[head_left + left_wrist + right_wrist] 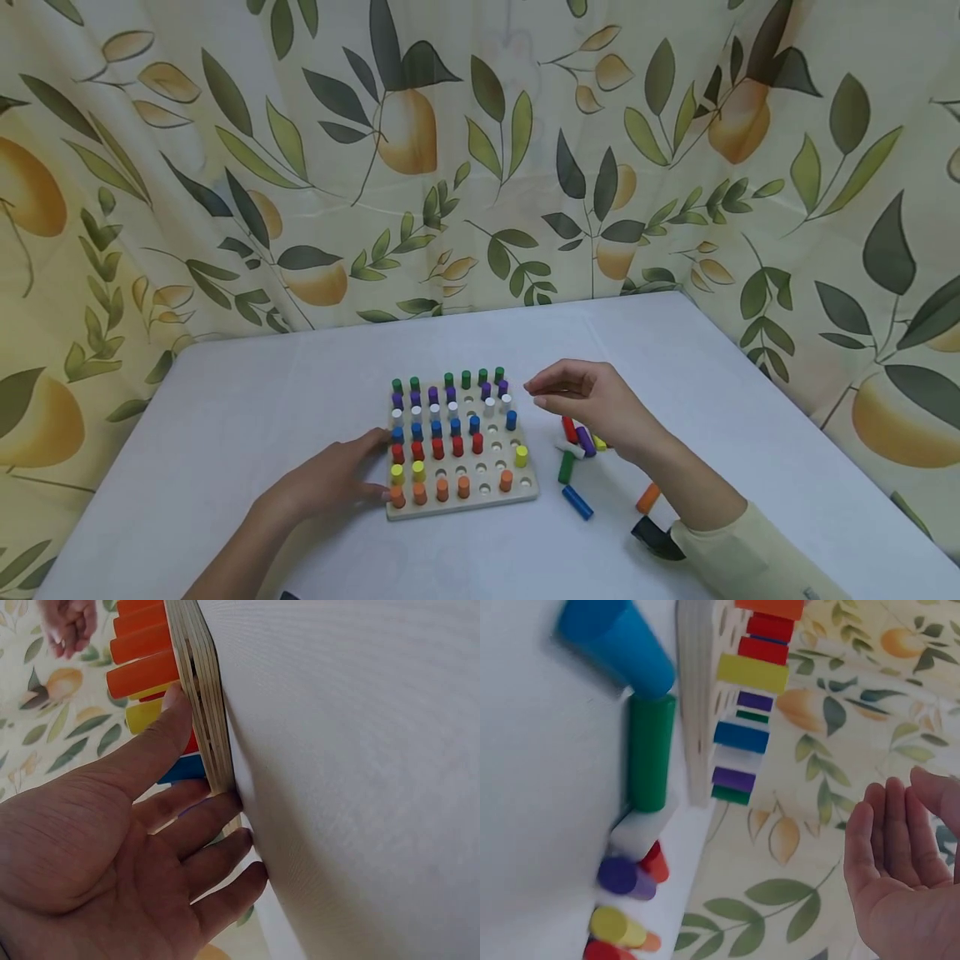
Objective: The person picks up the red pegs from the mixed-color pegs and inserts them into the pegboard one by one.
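Observation:
A wooden pegboard (472, 505) lies on the white table, holding rows of green, purple, white, blue, red, yellow and orange pegs. Several of its holes show no peg. At its left edge rests my left hand (330, 475); in the left wrist view the thumb (161, 739) touches the side near an orange peg (142, 673) and the fingers lie loosely along the edge. My right hand (603, 404) hovers beyond the board's right side, above loose pegs, fingers slightly bent. Between thumb and fingertips, the right wrist view shows nothing in the right hand (907, 877).
Right of the board lie loose pegs: blue (577, 502), green (566, 467), white (567, 450), purple (586, 442), red (570, 429) and yellow (599, 442). An orange peg (648, 498) lies near my right forearm. Behind the table hangs a fruit-patterned curtain (480, 208).

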Demonstrator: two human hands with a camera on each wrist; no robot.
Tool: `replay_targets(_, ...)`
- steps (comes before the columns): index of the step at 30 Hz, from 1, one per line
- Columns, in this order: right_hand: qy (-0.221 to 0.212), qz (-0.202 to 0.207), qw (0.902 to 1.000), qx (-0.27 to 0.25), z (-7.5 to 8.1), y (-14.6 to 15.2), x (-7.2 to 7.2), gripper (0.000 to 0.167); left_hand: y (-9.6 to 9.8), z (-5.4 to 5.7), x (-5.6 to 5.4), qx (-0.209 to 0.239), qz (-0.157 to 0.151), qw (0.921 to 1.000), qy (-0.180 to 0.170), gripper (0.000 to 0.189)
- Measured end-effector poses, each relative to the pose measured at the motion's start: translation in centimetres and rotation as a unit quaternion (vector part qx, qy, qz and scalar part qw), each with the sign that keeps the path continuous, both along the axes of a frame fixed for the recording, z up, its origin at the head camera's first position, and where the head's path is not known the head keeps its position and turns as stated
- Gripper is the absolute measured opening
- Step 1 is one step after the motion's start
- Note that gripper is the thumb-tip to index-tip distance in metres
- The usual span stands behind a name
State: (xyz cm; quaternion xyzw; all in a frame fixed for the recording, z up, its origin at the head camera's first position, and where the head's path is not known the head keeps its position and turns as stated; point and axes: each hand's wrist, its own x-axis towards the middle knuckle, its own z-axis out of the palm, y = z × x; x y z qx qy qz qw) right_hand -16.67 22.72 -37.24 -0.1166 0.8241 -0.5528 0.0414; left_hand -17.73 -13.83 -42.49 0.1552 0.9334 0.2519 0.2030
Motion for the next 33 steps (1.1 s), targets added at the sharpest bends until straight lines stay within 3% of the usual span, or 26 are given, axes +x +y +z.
replay_targets(17, -0.003, -0.051, 0.9980, 0.037, -1.0, 4.7, 0.7, 0.024, 0.1, 0.0, 0.1, -0.002, -0.001, 1.0000, -0.001, 0.082)
replay_targets(33, -0.039, -0.074, 0.9948, 0.058, -2.8, 8.5, 1.3, 0.030, 0.1, 0.1, 0.1, -0.002, 0.003, 1.0000, -0.004, 0.083)
